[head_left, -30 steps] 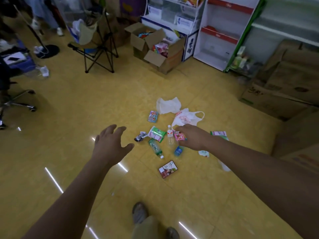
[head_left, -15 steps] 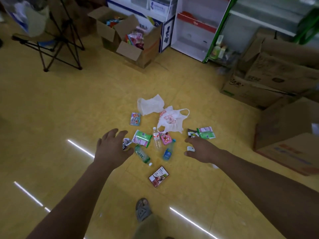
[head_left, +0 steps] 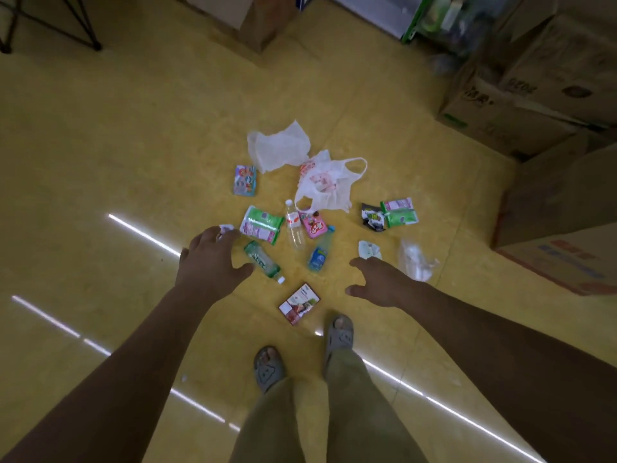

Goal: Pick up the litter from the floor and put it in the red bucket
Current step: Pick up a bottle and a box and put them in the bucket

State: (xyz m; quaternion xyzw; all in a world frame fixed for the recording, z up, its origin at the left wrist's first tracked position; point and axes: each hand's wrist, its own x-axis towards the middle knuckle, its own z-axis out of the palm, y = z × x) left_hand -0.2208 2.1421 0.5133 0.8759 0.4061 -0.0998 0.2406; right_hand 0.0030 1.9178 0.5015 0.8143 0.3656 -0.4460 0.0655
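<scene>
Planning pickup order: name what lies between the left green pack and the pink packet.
Head view: a clear red-labelled bottle lies between the green pack and pink packet.

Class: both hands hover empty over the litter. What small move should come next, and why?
Probably lower the left hand onto the green bottle and grip it: it lies just beside that hand's thumb, nothing is held yet, and the right hand is open too.

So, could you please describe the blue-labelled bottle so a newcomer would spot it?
On the yellow floor, find the white red-printed plastic carrier bag. Nearer the camera lies the small blue-labelled plastic bottle, the only bottle with a blue label.
</scene>
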